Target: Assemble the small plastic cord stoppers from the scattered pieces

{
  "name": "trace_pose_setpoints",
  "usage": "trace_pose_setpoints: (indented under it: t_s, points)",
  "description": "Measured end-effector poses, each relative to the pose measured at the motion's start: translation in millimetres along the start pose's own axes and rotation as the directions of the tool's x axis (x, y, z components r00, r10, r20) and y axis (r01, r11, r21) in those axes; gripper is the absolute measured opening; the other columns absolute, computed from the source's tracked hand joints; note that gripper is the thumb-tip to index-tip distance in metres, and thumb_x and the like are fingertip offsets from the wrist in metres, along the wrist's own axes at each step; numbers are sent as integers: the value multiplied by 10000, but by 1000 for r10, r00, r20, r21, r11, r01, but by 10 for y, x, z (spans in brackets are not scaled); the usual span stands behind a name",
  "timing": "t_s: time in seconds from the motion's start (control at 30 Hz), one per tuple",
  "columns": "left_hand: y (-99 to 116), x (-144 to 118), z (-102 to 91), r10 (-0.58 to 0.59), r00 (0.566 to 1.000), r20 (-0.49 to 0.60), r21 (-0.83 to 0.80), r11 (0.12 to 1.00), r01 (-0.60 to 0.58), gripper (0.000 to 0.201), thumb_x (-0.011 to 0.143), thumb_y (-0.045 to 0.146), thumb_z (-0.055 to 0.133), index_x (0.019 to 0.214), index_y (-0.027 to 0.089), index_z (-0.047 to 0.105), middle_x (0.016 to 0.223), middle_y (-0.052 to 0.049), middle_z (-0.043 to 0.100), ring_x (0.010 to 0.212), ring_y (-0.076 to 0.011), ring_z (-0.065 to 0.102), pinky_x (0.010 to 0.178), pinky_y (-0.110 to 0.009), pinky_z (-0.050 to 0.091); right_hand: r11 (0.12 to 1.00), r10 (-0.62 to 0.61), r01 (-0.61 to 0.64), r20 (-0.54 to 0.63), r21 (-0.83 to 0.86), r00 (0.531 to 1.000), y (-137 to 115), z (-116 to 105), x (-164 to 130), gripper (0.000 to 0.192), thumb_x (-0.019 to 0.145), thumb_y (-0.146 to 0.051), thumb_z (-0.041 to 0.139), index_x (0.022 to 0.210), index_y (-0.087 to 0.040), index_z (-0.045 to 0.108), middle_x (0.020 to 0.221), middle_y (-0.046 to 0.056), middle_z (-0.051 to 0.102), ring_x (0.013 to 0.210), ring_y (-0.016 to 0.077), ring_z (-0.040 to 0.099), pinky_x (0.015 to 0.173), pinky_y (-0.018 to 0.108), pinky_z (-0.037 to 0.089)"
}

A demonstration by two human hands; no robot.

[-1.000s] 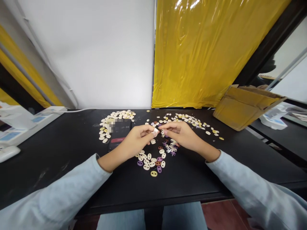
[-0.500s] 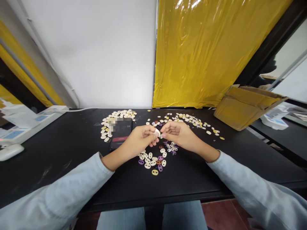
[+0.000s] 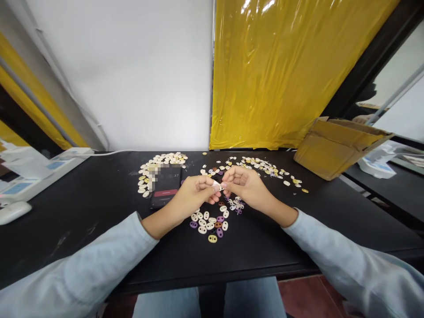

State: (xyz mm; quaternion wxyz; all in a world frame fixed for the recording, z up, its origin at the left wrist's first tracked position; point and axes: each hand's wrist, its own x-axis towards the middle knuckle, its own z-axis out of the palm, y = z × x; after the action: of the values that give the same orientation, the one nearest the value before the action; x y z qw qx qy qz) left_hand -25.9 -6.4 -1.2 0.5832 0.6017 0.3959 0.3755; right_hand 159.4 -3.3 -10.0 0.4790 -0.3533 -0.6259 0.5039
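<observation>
Right now a small white piece (image 3: 217, 185) sits pinched between left hand (image 3: 194, 194) and right hand (image 3: 243, 185).

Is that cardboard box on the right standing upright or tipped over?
Tipped. The cardboard box leans at an angle on the black table, its near edge down and its far side raised. What is inside cannot be seen.

Worktop (image 3: 82, 207) looking matt black, scuffed. Beads (image 3: 208, 221) looking like smooth plastic, slight sheen. Sheet (image 3: 281, 75) showing glossy, crinkled yellow plastic. Box (image 3: 334, 145) looking like matt brown cardboard. Sleeves (image 3: 86, 269) looking like soft matt cloth.
</observation>
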Motion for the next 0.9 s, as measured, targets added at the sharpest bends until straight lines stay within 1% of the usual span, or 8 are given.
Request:
trace_pose_setpoints:
  t_s: [0.2, 0.43, 0.5, 0.57, 0.63, 0.7, 0.8, 0.9]
  points:
    - [5, -25, 56, -6, 999, -44, -59, 998, 3, 147, 798, 233, 740, 752, 112, 670, 681, -28, 709, 598, -93, 650, 595, -201, 532, 998, -32, 34, -52, 48, 998, 49, 63, -16, 253, 711, -267, 829, 776, -187, 597, 670, -34, 630, 565, 112, 652, 569, 257, 571]
    - [-5, 7, 32, 32, 999, -33, -65, 997, -34, 193, 801, 300, 723, 832, 116, 673, 751, -42, 717, 648, -114, 663, 622, -228, 544, 999, -16, 17, -24, 38, 1000, 20, -12, 38, 266, 724, -295, 812, 875, -181, 625, 732, -12, 666, 610, 121, 665, 619, 277, 581]
    - [14, 17, -19, 63, 997, -50, 9, 998, -62, 210, 816, 307, 692, 921, 127, 663, 779, -43, 716, 638, -125, 658, 581, -233, 527, 1000, -4, 4, -41, -4, 999, 23, -47, 54, 275, 723, -296, 804, 897, -184, 624, 728, -15, 655, 604, 124, 654, 601, 280, 570]
    - [63, 11, -97, 125, 991, -38, 173, 978, -117, 220, 817, 288, 672, 983, 145, 651, 805, -37, 712, 631, -130, 646, 549, -228, 499, 996, 5, -11, -62, -88, 998, 54, -77, 68, 254, 724, -279, 788, 893, -188, 622, 732, -12, 653, 605, 125, 637, 584, 278, 552]
    - [136, -13, -187, 137, 983, 118, 422, 890, -175, 160, 789, 236, 685, 922, 147, 682, 790, -31, 700, 676, -135, 645, 608, -230, 502, 978, 1, -17, -77, -206, 997, 112, -92, 82, 204, 729, -243, 759, 872, -185, 625, 747, -1, 661, 623, 124, 623, 592, 274, 534]
    - [212, -49, -269, 58, 960, 275, 596, 773, -218, 114, 787, 217, 670, 868, 148, 709, 693, -14, 677, 598, -125, 601, 556, -217, 459, 948, 3, -26, -74, -317, 997, 184, -89, 96, 158, 736, -208, 728, 855, -179, 628, 744, 6, 669, 623, 123, 615, 593, 271, 514]
    - [283, -100, -339, 10, 922, 387, 686, 665, -296, 89, 772, 202, 675, 838, 162, 719, 679, -2, 682, 559, -114, 569, 522, -209, 406, 903, 10, -34, -58, -429, 998, 262, -62, 116, 129, 756, -172, 688, 879, -176, 646, 733, 8, 678, 593, 120, 600, 570, 264, 483]
    - [290, -130, -344, -21, 898, 440, 708, 623, -332, 73, 772, 219, 691, 827, 177, 717, 735, -1, 706, 586, -118, 583, 540, -209, 402, 866, -30, -3, -57, -500, 998, 247, -55, 124, 153, 782, -142, 650, 930, -169, 677, 829, 36, 716, 611, 116, 598, 575, 258, 471]
